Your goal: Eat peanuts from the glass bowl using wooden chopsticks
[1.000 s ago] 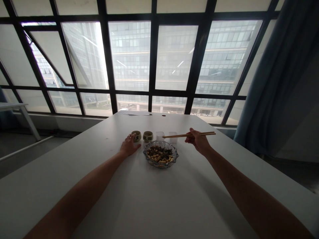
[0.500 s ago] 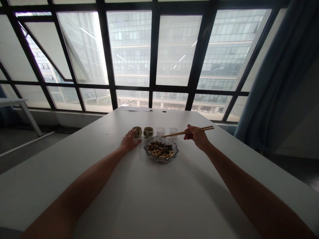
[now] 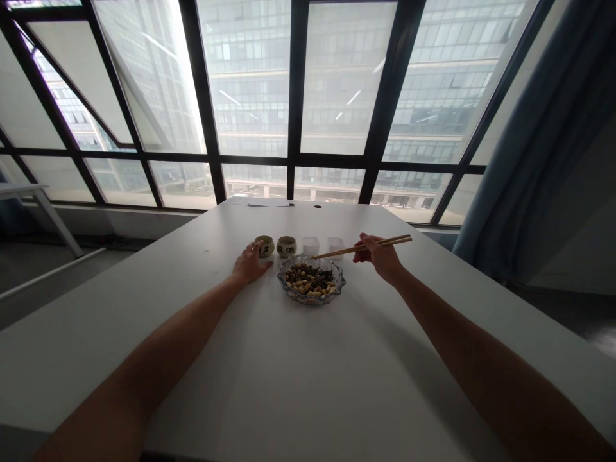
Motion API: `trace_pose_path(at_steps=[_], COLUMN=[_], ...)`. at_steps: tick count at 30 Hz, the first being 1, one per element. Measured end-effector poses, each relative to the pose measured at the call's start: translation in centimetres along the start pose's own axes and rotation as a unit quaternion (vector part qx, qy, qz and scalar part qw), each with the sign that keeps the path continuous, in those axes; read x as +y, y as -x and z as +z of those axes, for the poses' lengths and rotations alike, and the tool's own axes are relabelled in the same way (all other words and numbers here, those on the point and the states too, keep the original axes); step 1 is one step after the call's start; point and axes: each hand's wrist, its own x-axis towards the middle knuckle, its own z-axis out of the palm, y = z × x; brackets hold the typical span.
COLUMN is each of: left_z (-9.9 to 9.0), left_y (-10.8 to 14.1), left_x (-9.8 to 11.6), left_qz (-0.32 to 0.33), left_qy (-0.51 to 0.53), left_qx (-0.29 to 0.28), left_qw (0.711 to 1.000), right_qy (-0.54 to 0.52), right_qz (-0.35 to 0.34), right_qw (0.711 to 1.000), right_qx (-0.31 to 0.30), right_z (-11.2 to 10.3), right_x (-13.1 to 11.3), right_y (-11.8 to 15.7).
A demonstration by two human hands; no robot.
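Note:
My right hand (image 3: 378,255) is closed around a pair of wooden chopsticks (image 3: 356,248), whose tips point left over the far rim of a glass bowl (image 3: 312,299). Peanuts (image 3: 308,287) and dark dried pieces (image 3: 315,274) lie mixed in the bowl. To the left, my left hand (image 3: 250,264) rests with fingers apart beside a small ceramic cup (image 3: 265,248) bearing dark characters; its fingertips seem to touch the cup's side. A second such cup (image 3: 287,246) stands to its right. Two clear plastic cups, one left (image 3: 310,246) and one right (image 3: 335,245), continue the row behind the bowl.
Everything stands on a white table (image 3: 289,366) reaching toward large framed windows (image 3: 250,96). Papers (image 3: 260,201) lie at its far edge, near two dark round holes. A blue curtain (image 3: 520,147) hangs at the right; another white table (image 3: 24,190) is at the far left.
The camera view has tilted down a little, so everything on the table sits higher in the picture. Both hands keep nearly the same places, and the chopsticks stay in my right hand.

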Motion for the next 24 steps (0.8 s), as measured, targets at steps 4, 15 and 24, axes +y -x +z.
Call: trace_pose_path(at_steps=[4, 15, 24], left_z=[0.0, -0.6, -1.4], left_y=[-0.1, -0.3, 0.0], left_x=[0.1, 0.5, 1.1], left_qz=[0.009, 0.036, 0.072], left_qy=[0.020, 0.069, 0.048], left_qx=[0.026, 0.061, 0.068], left_qw=[0.999, 0.995, 0.994], right_qy=[0.007, 0.202, 0.277], right_qz=[-0.004, -0.213, -0.255], right_qw=[1.000, 0.953, 0.923], right_qx=[-0.002, -0.076, -0.082], right_z=[-0.1, -0.2, 0.4], right_x=[-0.2, -3.4, -5.9], right_y=[0.0, 1.9, 3.0])
